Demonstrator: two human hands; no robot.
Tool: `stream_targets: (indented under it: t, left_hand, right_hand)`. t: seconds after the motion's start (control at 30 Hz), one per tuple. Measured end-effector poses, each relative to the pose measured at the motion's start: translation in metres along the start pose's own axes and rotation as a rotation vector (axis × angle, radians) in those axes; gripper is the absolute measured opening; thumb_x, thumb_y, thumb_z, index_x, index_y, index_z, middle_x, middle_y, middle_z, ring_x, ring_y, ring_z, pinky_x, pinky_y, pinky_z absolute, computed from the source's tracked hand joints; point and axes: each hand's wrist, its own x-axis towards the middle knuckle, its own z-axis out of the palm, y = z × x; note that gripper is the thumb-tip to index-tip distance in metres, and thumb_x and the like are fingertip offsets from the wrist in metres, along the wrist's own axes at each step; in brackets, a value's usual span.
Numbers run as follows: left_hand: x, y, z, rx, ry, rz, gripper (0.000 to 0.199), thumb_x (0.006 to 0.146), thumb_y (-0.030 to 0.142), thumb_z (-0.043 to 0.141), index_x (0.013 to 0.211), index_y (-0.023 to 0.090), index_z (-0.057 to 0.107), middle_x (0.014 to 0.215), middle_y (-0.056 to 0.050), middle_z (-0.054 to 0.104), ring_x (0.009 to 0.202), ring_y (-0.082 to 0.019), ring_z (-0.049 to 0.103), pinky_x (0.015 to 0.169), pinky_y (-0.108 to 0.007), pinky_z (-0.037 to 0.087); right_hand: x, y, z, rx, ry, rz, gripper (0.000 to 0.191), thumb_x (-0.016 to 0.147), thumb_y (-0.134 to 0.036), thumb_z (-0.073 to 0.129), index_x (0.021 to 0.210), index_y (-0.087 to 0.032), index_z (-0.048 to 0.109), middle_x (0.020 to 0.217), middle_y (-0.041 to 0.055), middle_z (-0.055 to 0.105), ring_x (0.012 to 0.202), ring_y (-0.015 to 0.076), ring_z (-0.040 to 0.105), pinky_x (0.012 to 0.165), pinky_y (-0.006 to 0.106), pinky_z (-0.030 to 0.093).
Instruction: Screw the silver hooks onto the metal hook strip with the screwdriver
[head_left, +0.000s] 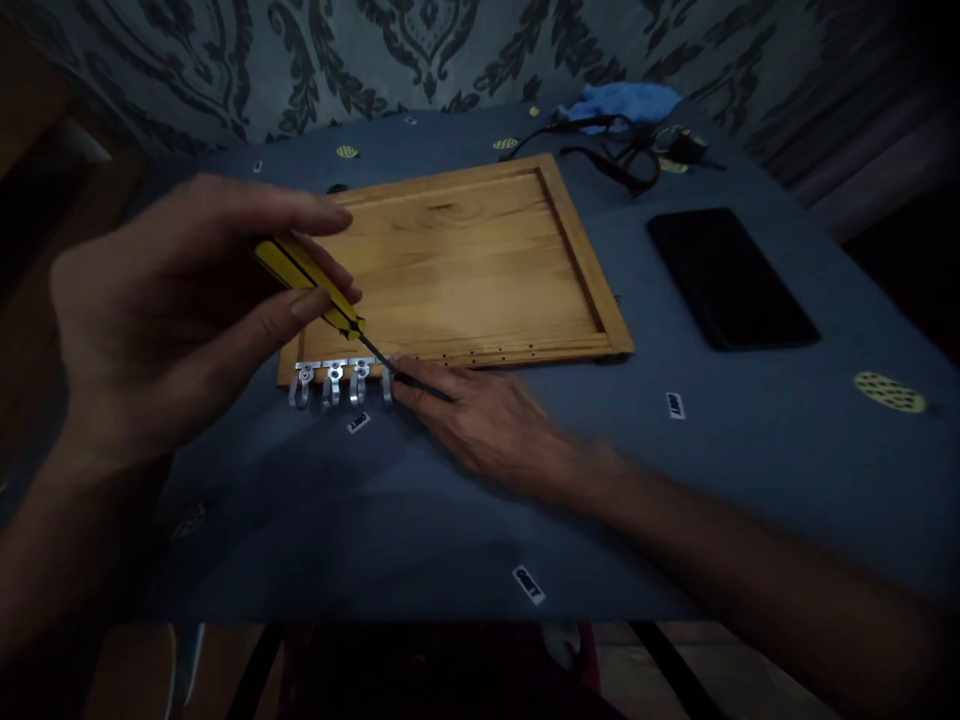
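My left hand [172, 310] is closed round the yellow-and-black handle of a screwdriver [304, 285], which slants down to the right. Its thin shaft reaches the near edge of a framed wooden board [450, 265] lying on the table. Along that edge sits a row of silver metal hooks [334, 372], their curved ends hanging over the side. At the rightmost hook [388, 381], my right hand [487, 415] has its fingertips pressed close, partly hiding the hook and the screwdriver's tip. Small dark holes dot the edge right of the hooks.
A black phone [731, 278] lies on the blue patterned tablecloth [600, 540] to the right. Behind the board are dark-framed glasses [619, 165] and a blue cloth [622, 103]. A patterned wall covering [360, 60] rises at the back. The table's front edge is close to my body.
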Motion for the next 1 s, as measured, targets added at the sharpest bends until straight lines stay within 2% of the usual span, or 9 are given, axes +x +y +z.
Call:
stream_targets:
  t: [0.13, 0.23, 0.37, 0.6, 0.8, 1.0]
  left_hand:
    - [-0.0031, 0.0003, -0.0013, 0.015, 0.034, -0.041, 0.042, 0.093, 0.027, 0.083, 0.133, 0.04, 0.076, 0.111, -0.001, 0.079, 0.097, -0.026, 0.082, 0.093, -0.047, 0.072]
    - [-0.0019, 0.0016, -0.0016, 0.061, 0.005, -0.055, 0.043, 0.092, 0.025, 0.085, 0.131, 0.04, 0.077, 0.121, 0.001, 0.078, 0.103, -0.026, 0.081, 0.091, -0.045, 0.07]
    - [0.0003, 0.0021, -0.001, 0.126, -0.022, -0.016, 0.045, 0.09, 0.024, 0.087, 0.131, 0.039, 0.077, 0.12, 0.001, 0.079, 0.101, -0.024, 0.08, 0.079, -0.04, 0.067]
    - [-0.001, -0.0002, -0.0017, 0.144, -0.047, 0.001, 0.044, 0.092, 0.025, 0.086, 0.133, 0.032, 0.074, 0.121, 0.001, 0.079, 0.101, -0.022, 0.081, 0.082, -0.038, 0.068]
    - [-0.0004, -0.0023, -0.0021, 0.111, -0.051, 0.035, 0.049, 0.09, 0.018, 0.086, 0.135, 0.035, 0.074, 0.124, 0.001, 0.078, 0.101, -0.022, 0.081, 0.08, -0.037, 0.07]
    - [0.0009, -0.0012, -0.0009, 0.101, -0.038, 0.056, 0.049, 0.09, 0.021, 0.087, 0.133, 0.041, 0.077, 0.118, 0.002, 0.08, 0.093, -0.022, 0.081, 0.074, -0.036, 0.07]
  right_hand:
    - [-0.0013, 0.0009, 0.0025, -0.021, 0.0, -0.005, 0.055, 0.102, -0.008, 0.054, 0.155, -0.017, 0.06, 0.165, 0.0146, 0.057, 0.118, 0.0303, 0.077, 0.083, 0.042, 0.069]
    - [-0.0015, 0.0005, 0.0031, -0.038, 0.006, -0.002, 0.054, 0.103, -0.009, 0.054, 0.155, -0.018, 0.06, 0.165, 0.0135, 0.057, 0.119, 0.0288, 0.077, 0.084, 0.041, 0.068]
    - [-0.0008, 0.0, 0.003, -0.044, 0.005, -0.01, 0.056, 0.102, -0.009, 0.054, 0.157, -0.018, 0.058, 0.165, 0.0142, 0.057, 0.118, 0.0294, 0.077, 0.083, 0.041, 0.068]
    - [-0.0001, 0.0005, 0.0025, 0.0, 0.002, 0.0, 0.055, 0.102, -0.008, 0.052, 0.156, -0.018, 0.06, 0.164, 0.0148, 0.058, 0.121, 0.0302, 0.075, 0.087, 0.043, 0.067]
    - [0.0003, -0.0003, 0.0005, -0.033, -0.02, 0.002, 0.055, 0.103, -0.01, 0.053, 0.157, -0.018, 0.058, 0.167, 0.0127, 0.054, 0.122, 0.0294, 0.075, 0.086, 0.041, 0.067]
    - [0.0003, -0.0004, 0.0013, -0.056, -0.03, -0.009, 0.056, 0.103, -0.009, 0.054, 0.158, -0.017, 0.057, 0.167, 0.0144, 0.054, 0.122, 0.0303, 0.076, 0.083, 0.041, 0.067]
